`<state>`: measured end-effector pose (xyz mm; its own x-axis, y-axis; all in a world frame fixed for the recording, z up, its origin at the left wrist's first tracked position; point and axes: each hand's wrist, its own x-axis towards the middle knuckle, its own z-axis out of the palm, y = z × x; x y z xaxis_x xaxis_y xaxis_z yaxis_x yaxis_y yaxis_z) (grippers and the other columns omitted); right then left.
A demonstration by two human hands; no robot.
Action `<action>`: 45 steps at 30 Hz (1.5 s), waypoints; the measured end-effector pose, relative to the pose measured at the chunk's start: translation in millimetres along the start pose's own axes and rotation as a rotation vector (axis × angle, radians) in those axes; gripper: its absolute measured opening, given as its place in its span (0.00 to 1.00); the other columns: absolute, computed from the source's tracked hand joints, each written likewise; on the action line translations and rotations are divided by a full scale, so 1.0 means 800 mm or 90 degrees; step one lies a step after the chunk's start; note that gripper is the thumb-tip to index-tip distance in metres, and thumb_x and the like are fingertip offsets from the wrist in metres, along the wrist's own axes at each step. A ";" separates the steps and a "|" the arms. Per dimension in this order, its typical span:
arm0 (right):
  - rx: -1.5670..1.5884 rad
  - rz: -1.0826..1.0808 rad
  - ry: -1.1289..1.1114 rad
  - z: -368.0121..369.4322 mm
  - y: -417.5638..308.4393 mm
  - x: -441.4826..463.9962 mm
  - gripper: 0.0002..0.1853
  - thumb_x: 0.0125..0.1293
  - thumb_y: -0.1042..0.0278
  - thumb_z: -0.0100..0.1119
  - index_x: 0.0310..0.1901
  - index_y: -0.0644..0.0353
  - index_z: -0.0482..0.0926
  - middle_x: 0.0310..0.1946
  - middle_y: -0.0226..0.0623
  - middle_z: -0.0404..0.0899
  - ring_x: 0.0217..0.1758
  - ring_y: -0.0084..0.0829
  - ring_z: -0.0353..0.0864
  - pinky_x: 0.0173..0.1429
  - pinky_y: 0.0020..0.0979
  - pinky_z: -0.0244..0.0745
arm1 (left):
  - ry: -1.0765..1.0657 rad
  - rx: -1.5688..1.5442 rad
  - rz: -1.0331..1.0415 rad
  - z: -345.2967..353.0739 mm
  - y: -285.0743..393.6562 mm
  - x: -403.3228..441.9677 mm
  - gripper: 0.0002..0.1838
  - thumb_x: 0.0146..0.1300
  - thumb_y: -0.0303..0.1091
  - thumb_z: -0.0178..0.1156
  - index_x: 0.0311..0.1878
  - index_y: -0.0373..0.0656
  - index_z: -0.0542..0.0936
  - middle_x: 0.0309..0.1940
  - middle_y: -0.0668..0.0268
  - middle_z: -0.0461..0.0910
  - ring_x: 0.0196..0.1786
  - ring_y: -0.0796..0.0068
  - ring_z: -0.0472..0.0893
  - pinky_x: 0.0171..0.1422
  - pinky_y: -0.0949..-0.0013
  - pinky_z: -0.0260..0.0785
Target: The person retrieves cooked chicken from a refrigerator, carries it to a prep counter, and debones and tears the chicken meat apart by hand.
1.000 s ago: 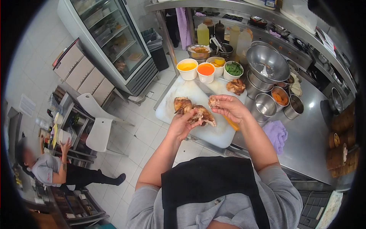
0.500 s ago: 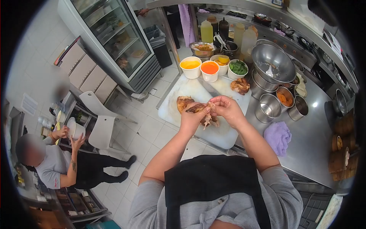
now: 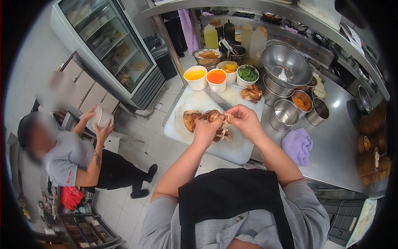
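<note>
Gripping the meat (image 3: pixel 211 115) in your L hand (image 3: pixel 206 130), you pinch its R edge w/ your R hand (image 3: pixel 244 120), just over the board (image 3: pixel 178 124). Hold L firm; tear in short, low pulls so bits drop on the board, away from the tubs (image 3: pixel 217 86). Vs 1 s ago: hands were apart, R w/ a scrap; now they meet. Co-worker (image 3: pixel 74 157) to your L looks nearer, bowl (image 3: pixel 103 117) in hand.

Over the white cutting board (image 3: pixel 237 146), the left hand (image 3: pixel 208 130) is holding browned meat (image 3: pixel 212 115) while the right hand (image 3: pixel 245 121) is pinching its right end. A purple cloth (image 3: pixel 297 146) is lying farther right on the bench (image 3: pixel 331 139).
</note>
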<state>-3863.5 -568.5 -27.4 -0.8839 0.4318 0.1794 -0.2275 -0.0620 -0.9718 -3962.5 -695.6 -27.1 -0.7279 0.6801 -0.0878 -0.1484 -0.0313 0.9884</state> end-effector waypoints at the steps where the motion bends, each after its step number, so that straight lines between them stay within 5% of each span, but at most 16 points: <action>1: -0.047 -0.024 0.008 -0.002 0.000 -0.001 0.09 0.59 0.77 0.60 0.41 0.65 0.75 0.37 0.32 0.79 0.38 0.19 0.76 0.45 0.23 0.74 | -0.004 0.012 -0.022 0.001 0.001 0.000 0.09 0.58 0.29 0.64 0.38 0.33 0.79 0.31 0.65 0.80 0.30 0.80 0.77 0.33 0.74 0.70; 5: 0.083 -0.023 0.050 -0.022 -0.006 0.010 0.07 0.60 0.78 0.58 0.41 0.65 0.76 0.35 0.31 0.79 0.36 0.18 0.76 0.43 0.22 0.73 | -0.036 -0.141 -0.010 -0.002 0.000 0.000 0.03 0.60 0.25 0.59 0.36 0.39 0.76 0.30 0.67 0.78 0.32 0.79 0.76 0.34 0.76 0.69; 10: -0.238 0.014 0.192 -0.096 0.048 0.056 0.11 0.59 0.77 0.57 0.44 0.67 0.78 0.34 0.35 0.82 0.36 0.20 0.78 0.41 0.22 0.73 | -0.032 -0.285 -0.035 -0.033 -0.015 0.009 0.07 0.63 0.28 0.58 0.43 0.44 0.72 0.35 0.67 0.77 0.37 0.74 0.78 0.41 0.70 0.73; 15: -0.611 -0.033 0.155 -0.096 0.089 0.057 0.12 0.61 0.75 0.51 0.44 0.64 0.80 0.41 0.53 0.79 0.45 0.46 0.79 0.50 0.35 0.73 | -0.025 -0.356 -0.141 -0.038 -0.018 -0.002 0.08 0.65 0.32 0.57 0.45 0.42 0.73 0.40 0.67 0.76 0.43 0.72 0.77 0.45 0.66 0.74; 19: -0.567 0.008 0.170 -0.098 0.082 0.050 0.12 0.61 0.78 0.49 0.44 0.64 0.80 0.39 0.50 0.80 0.42 0.42 0.81 0.50 0.33 0.73 | -0.037 -0.395 -0.171 -0.045 -0.022 -0.001 0.09 0.67 0.32 0.54 0.46 0.39 0.72 0.42 0.63 0.75 0.44 0.69 0.77 0.48 0.65 0.75; 22: -0.452 -0.027 0.217 -0.119 0.071 0.047 0.13 0.62 0.79 0.46 0.45 0.65 0.79 0.38 0.40 0.81 0.39 0.30 0.80 0.46 0.28 0.75 | -0.039 -0.419 -0.148 -0.047 -0.019 -0.004 0.10 0.68 0.30 0.51 0.47 0.35 0.71 0.42 0.58 0.76 0.43 0.67 0.78 0.48 0.66 0.77; 25: -0.257 0.065 0.258 -0.122 0.040 0.032 0.13 0.65 0.78 0.43 0.44 0.63 0.78 0.32 0.31 0.79 0.28 0.18 0.74 0.33 0.21 0.74 | -0.060 -0.423 -0.132 -0.053 -0.022 -0.005 0.09 0.68 0.29 0.51 0.47 0.35 0.70 0.42 0.59 0.76 0.43 0.67 0.78 0.46 0.66 0.77; 32: -0.183 0.098 0.167 -0.080 0.022 0.011 0.10 0.66 0.74 0.46 0.44 0.63 0.77 0.30 0.28 0.76 0.26 0.16 0.71 0.30 0.19 0.70 | -0.056 -0.426 -0.109 -0.048 -0.024 -0.019 0.09 0.65 0.27 0.55 0.47 0.39 0.72 0.44 0.63 0.76 0.46 0.70 0.77 0.48 0.66 0.75; 36: -0.116 0.087 -0.006 -0.004 -0.013 -0.005 0.11 0.63 0.71 0.54 0.46 0.61 0.78 0.30 0.27 0.75 0.31 0.17 0.72 0.36 0.20 0.69 | -0.066 -0.411 -0.113 -0.045 -0.014 -0.033 0.11 0.65 0.28 0.54 0.49 0.38 0.71 0.46 0.62 0.75 0.48 0.69 0.77 0.51 0.63 0.74; 38: -0.323 -0.175 -0.081 0.018 -0.013 -0.007 0.14 0.59 0.71 0.58 0.48 0.61 0.78 0.32 0.30 0.75 0.32 0.21 0.73 0.38 0.22 0.70 | -0.099 -0.394 -0.136 -0.043 -0.009 -0.042 0.11 0.66 0.29 0.53 0.50 0.38 0.71 0.47 0.62 0.75 0.50 0.69 0.77 0.52 0.64 0.74; 45: -0.308 -0.035 -0.135 0.060 -0.018 -0.006 0.09 0.56 0.73 0.61 0.39 0.64 0.81 0.32 0.32 0.77 0.32 0.21 0.76 0.38 0.23 0.73 | -0.144 -0.368 -0.158 -0.061 0.002 -0.071 0.18 0.66 0.30 0.47 0.56 0.32 0.68 0.52 0.58 0.74 0.54 0.65 0.76 0.59 0.61 0.71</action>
<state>-3875.7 -612.5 -6.6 -0.9506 0.2281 0.2105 -0.1056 0.4001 -0.9104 -3953.8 -769.8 -26.3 -0.4768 0.8525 -0.2142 -0.6742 -0.1984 0.7114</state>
